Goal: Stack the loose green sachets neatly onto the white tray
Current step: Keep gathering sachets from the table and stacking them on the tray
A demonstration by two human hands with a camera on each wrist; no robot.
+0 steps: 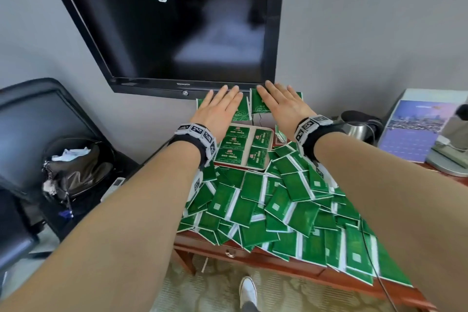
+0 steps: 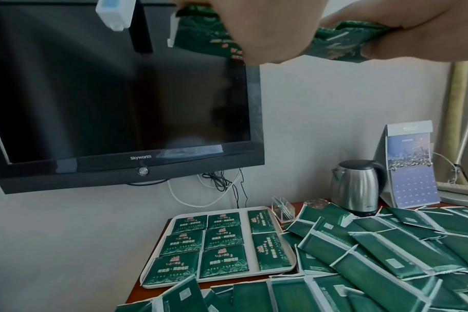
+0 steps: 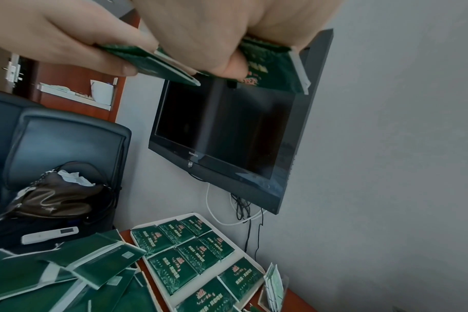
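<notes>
Both hands hover side by side above the white tray [image 1: 249, 145], just below the TV. My left hand [image 1: 220, 106] lies palm down and pinches a green sachet [image 1: 239, 111] between thumb and fingers; the left wrist view shows that sachet [image 2: 200, 35] bent under the thumb. In the same way my right hand [image 1: 281, 104] pinches another green sachet [image 1: 258, 104], its white end [image 3: 270, 69] sticking out. Printed side up, several sachets lie in neat rows on the tray [image 2: 247, 236]. A large pile of loose sachets [image 1: 278, 205] covers the table in front of it.
A black TV [image 1: 177, 20] hangs on the wall close behind the hands. A steel kettle [image 2: 358, 185], a clear plastic holder [image 2: 282, 209] and a desk calendar [image 1: 415, 132] stand right of the tray. A black chair [image 1: 38, 119] with a bag stands left of the table.
</notes>
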